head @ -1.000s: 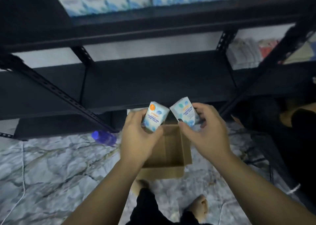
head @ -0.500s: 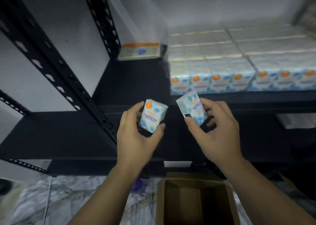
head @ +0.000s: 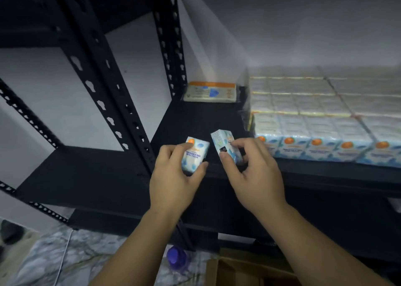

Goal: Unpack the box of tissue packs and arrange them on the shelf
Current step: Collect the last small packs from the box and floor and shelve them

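Left hand [head: 173, 177] grips one tissue pack [head: 195, 154]. Right hand [head: 253, 172] grips another pack [head: 226, 147], both at the shelf [head: 195, 120] front edge.

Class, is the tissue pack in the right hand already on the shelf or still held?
Held: the right hand grips the pack tilted above the shelf.

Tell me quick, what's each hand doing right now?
Left hand: closed around a tissue pack, front label facing up.
Right hand: closed around a second tissue pack, tilted, back side showing.
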